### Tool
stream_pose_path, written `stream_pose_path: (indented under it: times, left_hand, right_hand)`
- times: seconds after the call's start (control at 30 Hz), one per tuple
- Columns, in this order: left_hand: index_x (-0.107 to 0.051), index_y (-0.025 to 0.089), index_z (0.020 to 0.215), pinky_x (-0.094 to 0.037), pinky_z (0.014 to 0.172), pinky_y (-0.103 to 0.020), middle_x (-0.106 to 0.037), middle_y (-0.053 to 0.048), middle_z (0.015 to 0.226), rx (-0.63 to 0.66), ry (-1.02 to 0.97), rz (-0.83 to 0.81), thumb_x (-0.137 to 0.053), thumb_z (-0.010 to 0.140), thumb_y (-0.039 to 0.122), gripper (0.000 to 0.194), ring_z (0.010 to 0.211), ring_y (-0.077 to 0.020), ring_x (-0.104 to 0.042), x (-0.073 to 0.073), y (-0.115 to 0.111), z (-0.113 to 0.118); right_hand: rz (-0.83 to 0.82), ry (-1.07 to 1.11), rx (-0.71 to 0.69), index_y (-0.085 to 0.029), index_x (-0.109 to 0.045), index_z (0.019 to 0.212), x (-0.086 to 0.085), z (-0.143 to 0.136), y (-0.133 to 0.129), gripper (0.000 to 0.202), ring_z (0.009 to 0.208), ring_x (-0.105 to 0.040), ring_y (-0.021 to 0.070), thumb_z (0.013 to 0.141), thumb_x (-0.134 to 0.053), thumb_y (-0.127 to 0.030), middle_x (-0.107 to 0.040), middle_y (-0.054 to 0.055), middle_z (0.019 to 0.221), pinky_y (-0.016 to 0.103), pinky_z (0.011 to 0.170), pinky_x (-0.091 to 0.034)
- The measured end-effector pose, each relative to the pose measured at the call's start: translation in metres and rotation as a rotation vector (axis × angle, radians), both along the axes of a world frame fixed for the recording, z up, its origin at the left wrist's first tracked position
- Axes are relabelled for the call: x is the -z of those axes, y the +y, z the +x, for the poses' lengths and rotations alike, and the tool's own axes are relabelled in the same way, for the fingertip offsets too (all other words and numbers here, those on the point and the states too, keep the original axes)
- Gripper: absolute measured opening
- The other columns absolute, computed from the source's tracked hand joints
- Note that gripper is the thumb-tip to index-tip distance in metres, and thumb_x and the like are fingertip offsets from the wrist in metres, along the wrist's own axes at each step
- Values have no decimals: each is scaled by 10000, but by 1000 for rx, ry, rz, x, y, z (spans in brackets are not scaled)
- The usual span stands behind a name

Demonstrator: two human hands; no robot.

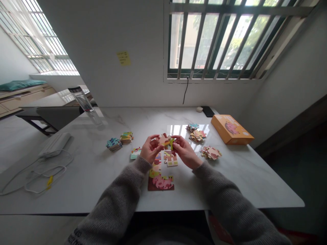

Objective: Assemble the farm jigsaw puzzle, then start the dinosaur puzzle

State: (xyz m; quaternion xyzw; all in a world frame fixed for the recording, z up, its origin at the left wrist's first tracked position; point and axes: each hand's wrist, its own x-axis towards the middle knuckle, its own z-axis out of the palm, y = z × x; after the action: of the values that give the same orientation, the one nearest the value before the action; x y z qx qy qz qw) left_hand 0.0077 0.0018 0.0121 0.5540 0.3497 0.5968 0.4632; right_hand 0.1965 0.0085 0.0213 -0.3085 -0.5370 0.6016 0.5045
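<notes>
While both hands are raised over the far part of the joined puzzle section [163, 184], the risks, as judged, run as follows.

Grip, left hand [150, 149]: thumb and fingertips nearly closed, pinching a pink-brown piece [164, 139]. Grip, right hand [187, 153]: narrow pinch on a yellow-green piece [173, 144]. Whether the two held pieces interlock: cannot tell.

Risk 1: bent or torn tabs, should the held pieces be pressed together out of line.
Risk 2: a piece dropped onto the section, the fingertip hold being slight.
Risk 3: section knocked apart, the left sleeve [122, 185] passing just beside it.
Risk 4: small piece group [171, 160], inside the section's open right side, nudged by a lowered right wrist.
Risk 5: pink-brown heap [211, 153], right of the section, spilled by an outward elbow; its pieces lie unevenly.

Edges: near table edge [178, 210], on the person's side of the section; slanting edge right of it, past the orange box [231, 130].

Room for moving: broadest left of the section, bounded by the white cable [60, 170] and, farther off, the blue stack [113, 144]; tighter on the right, bounded by heap and box.
</notes>
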Motion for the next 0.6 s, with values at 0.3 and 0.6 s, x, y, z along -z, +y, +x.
stream_pose_path:
  times: [0.3, 0.6]
  left_hand:
    - [-455, 203, 1185, -560, 667, -299, -709, -19, 830, -18, -54, -36, -834, 750, 411, 614, 644, -150, -681, 5, 3, -5]
    - [-472, 181, 1153, -540, 610, -274, -666, 1, 791, 65, 1, -86, -835, 731, 437, 613, 601, -130, -643, 7, 3, -2]
  right_hand:
    - [146, -598, 7, -179, -634, 1037, 10, 34, 16, 238, 607, -524, 125, 833, -610, -298, -587, -36, 658, 245, 554, -401]
    - [240, -873, -6, -188, -694, 921, 15, 37, 14, 155, 581, -477, 124, 767, -679, -187, -564, -32, 642, 253, 558, -346]
